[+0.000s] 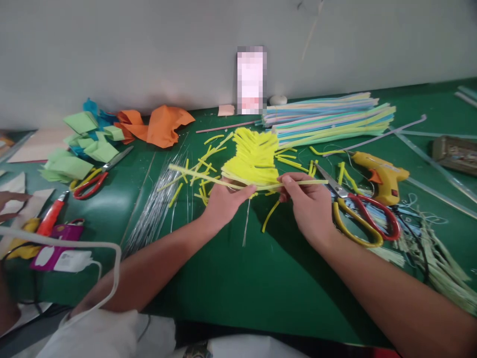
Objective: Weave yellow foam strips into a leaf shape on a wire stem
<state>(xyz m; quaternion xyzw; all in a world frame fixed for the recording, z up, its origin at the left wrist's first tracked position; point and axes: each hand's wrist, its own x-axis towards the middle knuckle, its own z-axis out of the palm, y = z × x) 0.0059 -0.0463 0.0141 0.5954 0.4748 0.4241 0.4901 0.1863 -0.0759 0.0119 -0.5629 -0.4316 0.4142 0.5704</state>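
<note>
My left hand (227, 203) is closed at the lower edge of a bright yellow fuzzy piece (255, 156) made of short pipe cleaners side by side. Its thumb presses there, and its other fingers are mostly hidden behind the piece. Thin wire (246, 223) hangs below it. A pale yellow pipe cleaner (315, 182) runs across the lower edge, pinched between thumb and fingers of my right hand (309, 206). Another pale yellow length (194, 172) sticks out to the left. Cut yellow bits (205, 166) lie around the piece on the green table (238, 283).
Scissors (363, 214) and a yellow glue gun (380, 174) lie at right. Bundled pipe cleaners (331, 122) and a blurred phone (251, 79) are at the back. Wires (156, 209), more scissors (89, 186) and crumpled paper (164, 127) are left. Another person's hand (11, 204) is far left.
</note>
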